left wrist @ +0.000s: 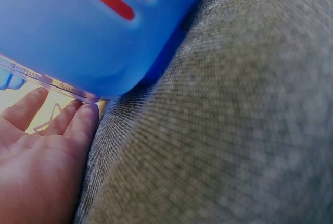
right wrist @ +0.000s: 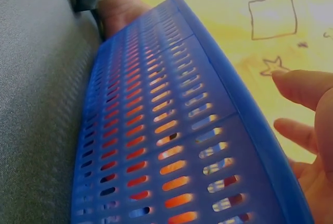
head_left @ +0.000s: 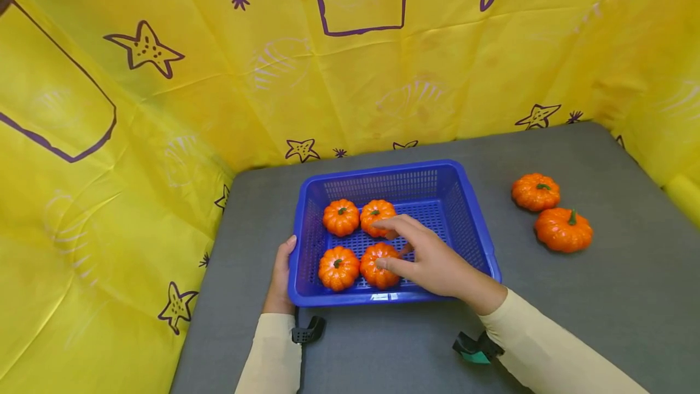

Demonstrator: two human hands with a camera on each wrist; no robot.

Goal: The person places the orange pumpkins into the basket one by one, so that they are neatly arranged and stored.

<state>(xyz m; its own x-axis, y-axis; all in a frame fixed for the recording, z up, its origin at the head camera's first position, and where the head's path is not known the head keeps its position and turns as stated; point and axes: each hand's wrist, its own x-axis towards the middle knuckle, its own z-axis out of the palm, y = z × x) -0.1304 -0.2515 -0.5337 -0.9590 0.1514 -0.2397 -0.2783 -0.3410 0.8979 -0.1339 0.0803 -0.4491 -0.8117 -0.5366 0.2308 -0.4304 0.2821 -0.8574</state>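
A blue plastic basket (head_left: 391, 298) stands on the grey table with several small orange pumpkins inside. At its left side, my left hand (head_left: 281, 275) touches the outer wall and rim; the left wrist view shows straight fingers (left wrist: 78, 122) against the blue plastic. My right hand (head_left: 432, 260) reaches over the basket's front edge, thumb and fingers spread apart. Its thumb overlaps the front right pumpkin (head_left: 374, 275), and its fingertips partly cover the back right pumpkin (head_left: 374, 211). On the left inside are a back pumpkin (head_left: 340, 224) and a front pumpkin (head_left: 333, 275).
Two more pumpkins lie on the table right of the basket, a flatter one (head_left: 533, 193) behind and another (head_left: 560, 236) in front. A yellow cloth (head_left: 355, 102) with purple drawings hangs along the back and sides of the grey table (head_left: 383, 351).
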